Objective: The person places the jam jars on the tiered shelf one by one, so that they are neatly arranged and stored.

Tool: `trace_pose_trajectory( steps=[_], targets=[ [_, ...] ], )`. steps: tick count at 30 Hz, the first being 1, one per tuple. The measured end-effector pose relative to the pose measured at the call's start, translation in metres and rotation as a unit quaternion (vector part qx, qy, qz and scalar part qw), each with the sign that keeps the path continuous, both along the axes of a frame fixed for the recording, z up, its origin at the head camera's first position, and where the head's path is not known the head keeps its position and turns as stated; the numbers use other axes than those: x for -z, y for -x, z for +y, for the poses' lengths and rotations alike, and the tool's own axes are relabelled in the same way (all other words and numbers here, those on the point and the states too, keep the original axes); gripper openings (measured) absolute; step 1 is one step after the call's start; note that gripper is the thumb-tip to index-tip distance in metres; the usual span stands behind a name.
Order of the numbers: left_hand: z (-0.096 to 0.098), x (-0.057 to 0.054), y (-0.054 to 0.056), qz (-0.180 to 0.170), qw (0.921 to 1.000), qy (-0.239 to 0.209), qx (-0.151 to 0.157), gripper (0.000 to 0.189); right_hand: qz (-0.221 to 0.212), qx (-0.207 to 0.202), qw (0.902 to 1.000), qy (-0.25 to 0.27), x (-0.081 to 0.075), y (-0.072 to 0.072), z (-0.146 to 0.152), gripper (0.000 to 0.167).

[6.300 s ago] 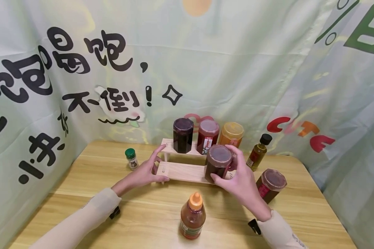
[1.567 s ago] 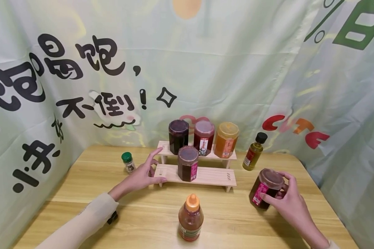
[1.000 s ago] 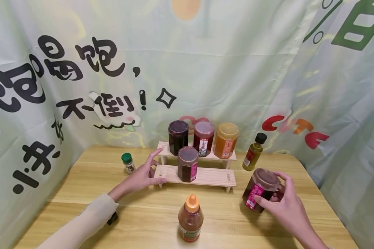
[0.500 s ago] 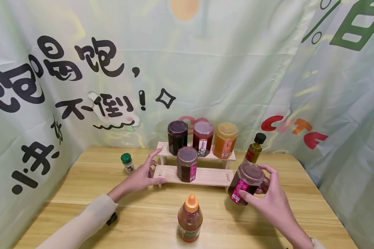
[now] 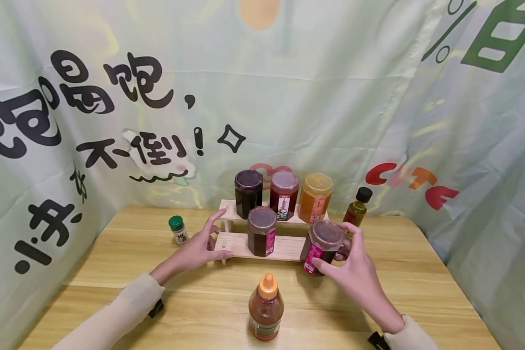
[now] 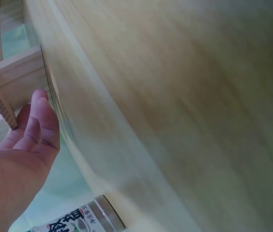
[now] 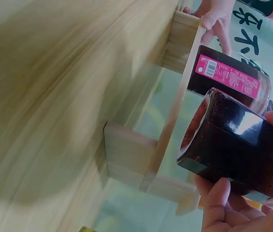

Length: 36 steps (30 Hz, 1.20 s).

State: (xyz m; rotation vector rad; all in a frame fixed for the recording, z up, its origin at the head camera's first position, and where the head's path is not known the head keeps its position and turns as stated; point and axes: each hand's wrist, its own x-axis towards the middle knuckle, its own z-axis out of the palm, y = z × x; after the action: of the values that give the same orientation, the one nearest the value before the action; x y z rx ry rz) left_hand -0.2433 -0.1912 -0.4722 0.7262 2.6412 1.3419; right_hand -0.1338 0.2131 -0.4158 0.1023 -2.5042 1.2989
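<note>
My right hand grips a dark jar with a pink label, thumb across its front. The jar is tilted a little, at the right end of the lower step of a wooden two-step rack. In the right wrist view this jar appears just off the board. My left hand holds the rack's left end, thumb on the lower step, index finger at the upper; its other fingers curl by the end. A similar dark jar stands upright on the lower step.
A black jar, a red jar and an orange jar line the upper step. An orange-capped sauce bottle stands in front. A green-capped shaker is left of the rack, an oil bottle behind the right hand.
My right hand first left one jar on the lower step, then took hold of another at the right and carried it leftward to the rack. The left hand has stayed at the rack's end.
</note>
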Motion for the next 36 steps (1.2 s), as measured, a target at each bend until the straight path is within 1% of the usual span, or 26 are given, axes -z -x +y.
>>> trace_pose_trajectory(
  steps=[4, 8, 12, 19, 22, 25, 30, 36],
  targets=[
    [0.0, 0.0, 0.0, 0.0, 1.0, -0.001, -0.001, 0.117, -0.008, -0.004, 0.9999, 0.01, 0.001, 0.007, -0.009, 0.103],
    [0.001, 0.0, -0.001, -0.001, 1.0, 0.0, 0.0, 0.117, -0.017, -0.002, 0.9998, 0.007, 0.003, 0.012, -0.016, 0.102],
    [0.0, 0.0, -0.001, -0.003, 1.0, -0.002, 0.001, 0.117, -0.011, -0.001, 0.9999, 0.007, 0.006, 0.017, -0.023, 0.103],
    [0.001, 0.0, 0.0, -0.001, 1.0, -0.002, 0.0, 0.118, 0.011, 0.006, 0.9997, -0.022, 0.012, 0.023, -0.033, 0.107],
    [0.0, 0.0, 0.001, -0.002, 1.0, -0.003, 0.003, 0.118, 0.014, 0.01, 0.9996, -0.023, 0.013, 0.024, -0.036, 0.108],
    [-0.001, 0.0, 0.002, -0.003, 1.0, -0.005, 0.003, 0.118, 0.017, 0.003, 0.9998, -0.014, 0.013, 0.027, -0.039, 0.11],
    [-0.003, 0.0, 0.001, -0.005, 1.0, -0.004, -0.002, 0.118, 0.018, -0.02, 0.9996, 0.01, 0.015, 0.034, -0.042, 0.109],
    [-0.002, -0.001, 0.0, -0.007, 1.0, -0.007, 0.0, 0.117, 0.019, -0.02, 0.9994, 0.02, 0.016, 0.04, -0.041, 0.107]
  ],
)
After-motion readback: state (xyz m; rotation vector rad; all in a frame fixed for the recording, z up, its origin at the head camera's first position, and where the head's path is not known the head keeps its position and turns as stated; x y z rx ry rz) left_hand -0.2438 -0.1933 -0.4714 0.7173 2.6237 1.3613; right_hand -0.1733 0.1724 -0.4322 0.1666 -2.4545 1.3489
